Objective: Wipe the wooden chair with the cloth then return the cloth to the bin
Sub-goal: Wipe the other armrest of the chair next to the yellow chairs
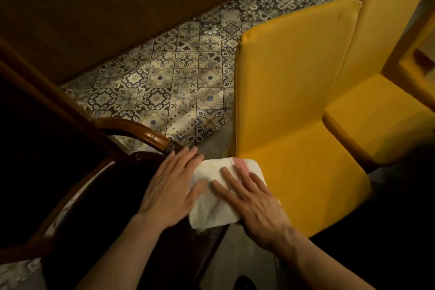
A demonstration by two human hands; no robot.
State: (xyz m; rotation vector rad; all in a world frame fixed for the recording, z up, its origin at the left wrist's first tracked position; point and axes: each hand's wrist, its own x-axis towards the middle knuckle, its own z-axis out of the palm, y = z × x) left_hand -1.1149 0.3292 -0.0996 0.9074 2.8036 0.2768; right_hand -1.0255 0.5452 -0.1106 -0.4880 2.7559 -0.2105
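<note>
A dark wooden chair [141,133] with a curved glossy back rail stands at the lower left; its dark seat lies below my hands. A white cloth [211,209] with a pink stripe is spread flat on the right edge of that seat. My left hand [169,186] presses flat on the cloth's left side, fingers apart. My right hand [254,202] lies flat on the cloth's right side, fingers spread. No bin is in view.
Two yellow upholstered chairs [294,101] [381,110] stand close on the right, the nearer one almost touching the cloth. Patterned floor tiles [164,77] run behind. A wooden wall panel [106,7] fills the top left.
</note>
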